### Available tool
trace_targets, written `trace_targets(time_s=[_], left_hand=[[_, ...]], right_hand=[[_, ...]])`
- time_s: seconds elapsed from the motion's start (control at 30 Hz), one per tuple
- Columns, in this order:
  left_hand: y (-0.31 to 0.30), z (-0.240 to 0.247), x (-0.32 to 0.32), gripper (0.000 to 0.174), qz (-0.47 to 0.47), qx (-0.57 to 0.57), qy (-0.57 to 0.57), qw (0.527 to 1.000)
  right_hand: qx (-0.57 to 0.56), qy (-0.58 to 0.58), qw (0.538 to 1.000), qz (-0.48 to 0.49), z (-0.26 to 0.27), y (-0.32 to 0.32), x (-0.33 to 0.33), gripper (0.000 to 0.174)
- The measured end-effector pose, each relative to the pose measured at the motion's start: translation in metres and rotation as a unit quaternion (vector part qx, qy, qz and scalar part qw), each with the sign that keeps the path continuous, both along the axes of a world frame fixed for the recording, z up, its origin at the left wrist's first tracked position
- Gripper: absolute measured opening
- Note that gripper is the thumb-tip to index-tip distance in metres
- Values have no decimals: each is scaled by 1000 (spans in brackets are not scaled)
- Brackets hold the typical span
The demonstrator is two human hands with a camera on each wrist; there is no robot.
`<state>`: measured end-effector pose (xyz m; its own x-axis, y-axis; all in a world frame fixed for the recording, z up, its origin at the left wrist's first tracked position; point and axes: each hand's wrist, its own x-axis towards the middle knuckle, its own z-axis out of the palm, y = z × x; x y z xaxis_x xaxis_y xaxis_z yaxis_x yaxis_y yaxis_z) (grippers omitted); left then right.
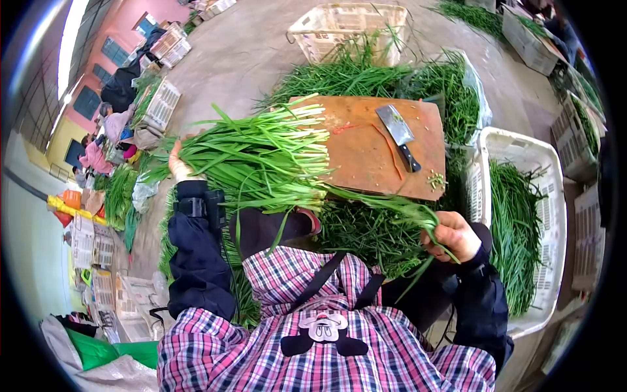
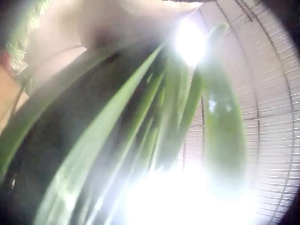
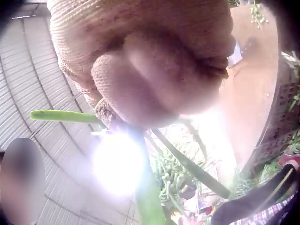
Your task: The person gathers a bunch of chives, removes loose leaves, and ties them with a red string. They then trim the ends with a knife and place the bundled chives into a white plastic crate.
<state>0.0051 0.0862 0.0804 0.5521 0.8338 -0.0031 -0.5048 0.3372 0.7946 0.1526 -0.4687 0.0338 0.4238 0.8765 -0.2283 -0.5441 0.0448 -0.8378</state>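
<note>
A thick bundle of garlic chives [image 1: 261, 153] lies sideways, its pale cut stems over the left part of a wooden board [image 1: 359, 170]. My left hand [image 1: 181, 162] grips the bundle near its leafy end; in the left wrist view flat green leaves [image 2: 101, 126] spread below that hand. Off the board's near right corner, my right hand [image 1: 452, 236] holds a thin bunch of chive leaves [image 1: 392, 204] that stretches back toward the bundle. Its curled fingers [image 3: 140, 84] show in the right wrist view. A cleaver [image 1: 397, 127] and a thin red strip [image 1: 390, 150] lie on the board.
Loose chives [image 1: 353, 78] heap behind the board, and more lie under it [image 1: 366, 235]. To the right stands a white plastic crate [image 1: 552, 261] with chives inside. Another crate [image 1: 304, 26] stands at the back. Several people sit among crates at the far left.
</note>
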Motion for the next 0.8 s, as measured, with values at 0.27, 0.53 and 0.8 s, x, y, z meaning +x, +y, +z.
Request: trace_targets(time_s=[0.27, 0.53, 0.8], left_hand=[[5, -18, 0, 43, -54, -63, -126, 989], [-17, -11, 7, 40, -56, -29, -121, 991], [-73, 15, 32, 30, -138, -29, -137, 980]], right_hand=[[-250, -329, 910, 34, 7, 0, 0, 41], [-184, -519, 830, -95, -12, 87, -15, 46], [143, -12, 982, -119, -91, 202, -14, 35]])
